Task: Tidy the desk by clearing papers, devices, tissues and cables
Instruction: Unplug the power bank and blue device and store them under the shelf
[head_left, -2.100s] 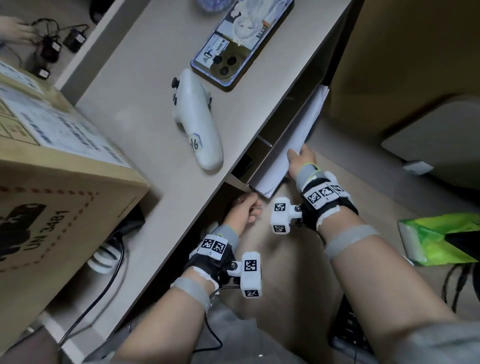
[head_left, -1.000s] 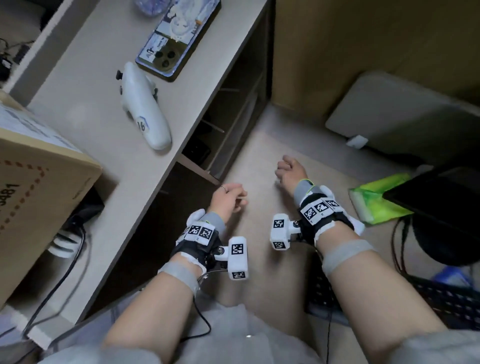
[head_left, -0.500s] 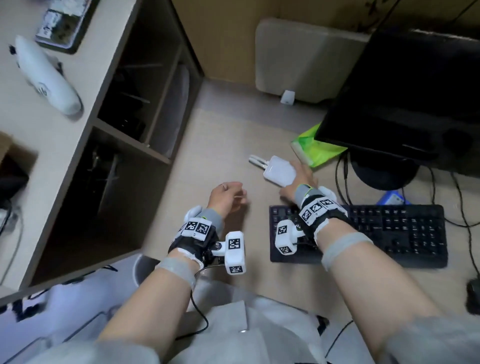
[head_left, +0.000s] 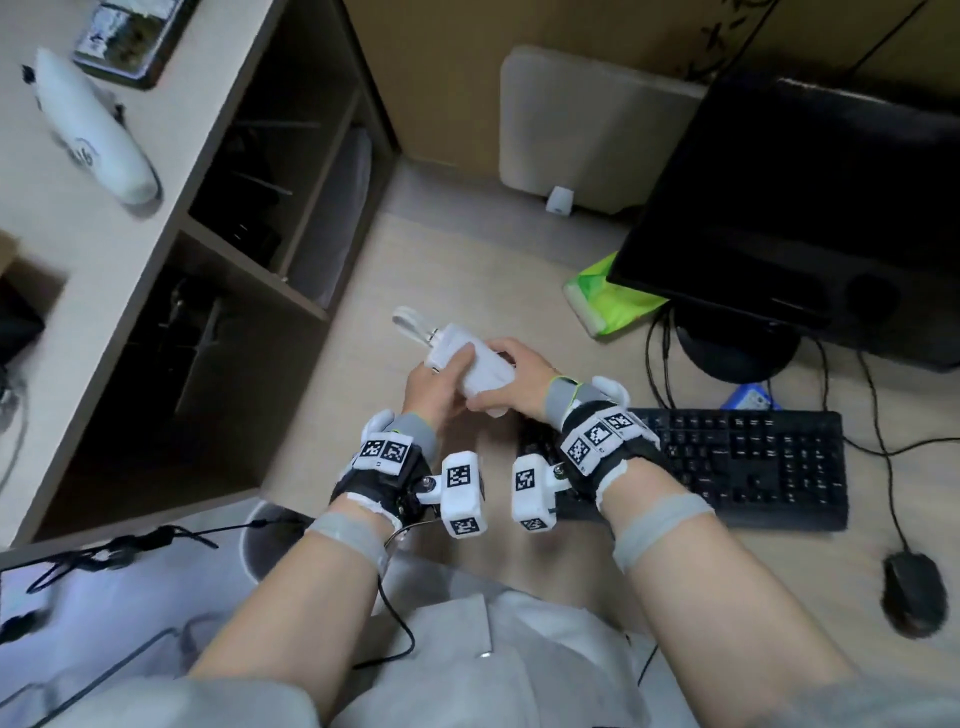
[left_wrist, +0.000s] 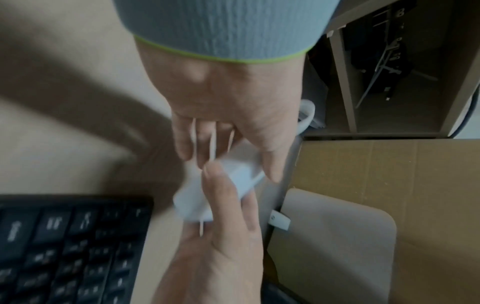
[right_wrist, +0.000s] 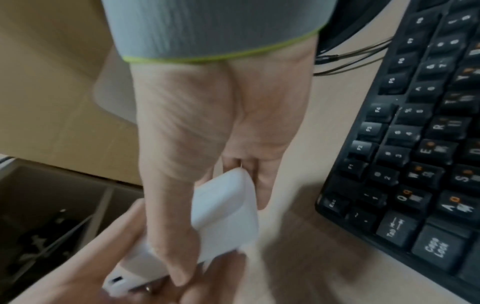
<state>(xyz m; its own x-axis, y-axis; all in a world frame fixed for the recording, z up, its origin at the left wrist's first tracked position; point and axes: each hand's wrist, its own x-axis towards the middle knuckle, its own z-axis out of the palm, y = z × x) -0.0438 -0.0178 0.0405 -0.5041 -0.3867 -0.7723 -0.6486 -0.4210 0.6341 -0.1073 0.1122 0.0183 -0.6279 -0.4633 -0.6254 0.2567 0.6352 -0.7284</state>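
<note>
A: What is seen from the head view?

B: A white power bank (head_left: 470, 364) is held up above the desk (head_left: 467, 260), just left of the black keyboard (head_left: 727, 467). The left hand (head_left: 434, 387) is curled round its far end. The right hand (head_left: 511, 382) is curled round its near end. A short white loop (head_left: 408, 318) sticks out of the far end.

A: How will it feel to hold?

B: It is likely hard and smooth, so it could be slippery, and a bit heavy for how small it looks. The flat wide sides are the best place to be gripped. The loop should not be pulled.

A: And from the left wrist view?

B: The picture is blurry. The power bank (left_wrist: 228, 185) is pinched from both sides, by fingers (left_wrist: 197, 144) from above and by a thumb (left_wrist: 221, 195) from below. A cardboard box (left_wrist: 389, 174) and a pale flat pad (left_wrist: 337, 236) stand close by.

A: And from the right wrist view?

B: The power bank (right_wrist: 226, 209) is wrapped by the right thumb (right_wrist: 171, 236) and fingers. A small port shows at its lower end. The keyboard (right_wrist: 415, 164) edge is just beside it, so it should not be bumped.

A: Where is there room?

B: Bare desk is open to the left, toward the dark shelf boxes (head_left: 249, 208). The monitor (head_left: 805, 208), the green tissue pack (head_left: 608, 296) and the black cables (head_left: 660, 358) crowd the right side.
</note>
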